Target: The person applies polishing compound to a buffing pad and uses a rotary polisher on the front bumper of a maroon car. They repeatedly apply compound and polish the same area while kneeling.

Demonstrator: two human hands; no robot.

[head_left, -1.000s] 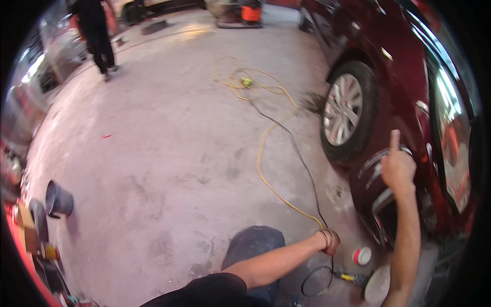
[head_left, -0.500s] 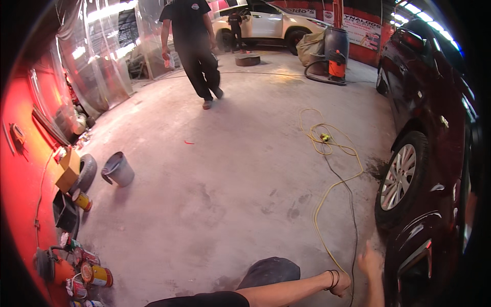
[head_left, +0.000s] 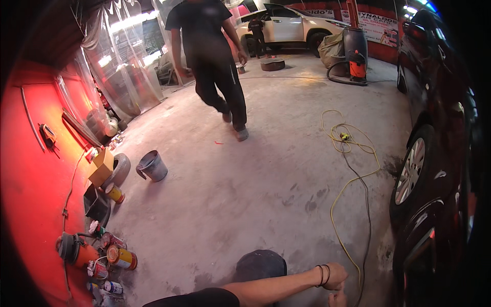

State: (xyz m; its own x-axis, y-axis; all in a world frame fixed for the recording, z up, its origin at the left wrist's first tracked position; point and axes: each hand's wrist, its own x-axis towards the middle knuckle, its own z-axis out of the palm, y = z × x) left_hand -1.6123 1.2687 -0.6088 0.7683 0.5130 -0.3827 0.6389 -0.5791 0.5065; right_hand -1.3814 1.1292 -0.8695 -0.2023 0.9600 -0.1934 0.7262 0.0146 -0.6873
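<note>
Near a yellow cord (head_left: 332, 211), well right of the bucket (head_left: 154, 170)

Curls the left hand (head_left: 335, 276), dark bands at its wrist, well to the right of the bucket and nearer than it; cannot tell about anything inside the closed-looking fingers. Shows the right hand (head_left: 337, 299) also right of the bucket, just below the left, cut by the lower edge; cannot tell whether narrow or holding anything. Right of the bucket too, the yellow cord, loosely looped on the floor and trailing toward both hands; cannot tell whether touched by either.

As for the bucket: grey, open-topped, too dim inside to make out contents.

Left of the bucket, a cardboard box (head_left: 102, 167) by a tyre (head_left: 120, 170); cannot see into it. Left and nearer than the bucket, an open black bin (head_left: 96, 206), contents unclear, with a yellow-red can (head_left: 115, 193) just beside. Farther on the near side of the bucket, a larger can (head_left: 123, 258), a small pale can (head_left: 113, 287) and an orange vacuum (head_left: 83, 253); contents hidden. Far beyond and right of the bucket, a dark drum (head_left: 355, 45) beside a sack (head_left: 331, 47); insides not visible.
</note>
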